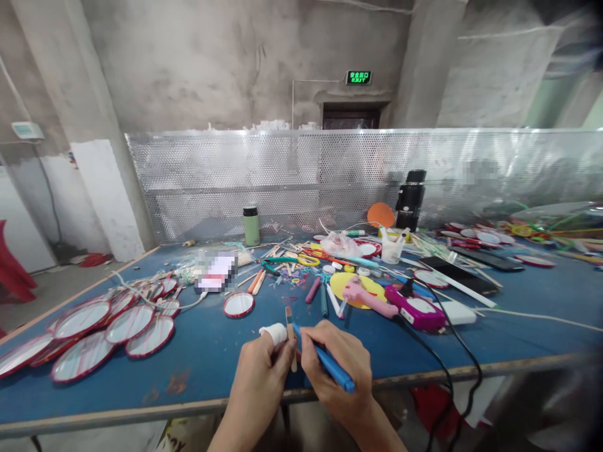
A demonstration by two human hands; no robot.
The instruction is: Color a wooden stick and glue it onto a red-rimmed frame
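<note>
My left hand (262, 376) is closed around a thin wooden stick (291, 333) and holds it upright over the near edge of the blue table (207, 351). One finger of that hand wears a white wrap (274, 333). My right hand (335, 370) grips a blue pen (330, 365) with its tip against the stick's lower half. Both hands touch each other just above the table edge.
Several round red-rimmed fans (94, 333) lie at the left; one small one (238, 304) sits alone. A pink glue gun (362, 296), a purple device (417, 311) with a black cable, markers, a green bottle (251, 226), phones (459, 275) and scraps crowd the middle and right. A perforated metal screen (330, 176) backs the table.
</note>
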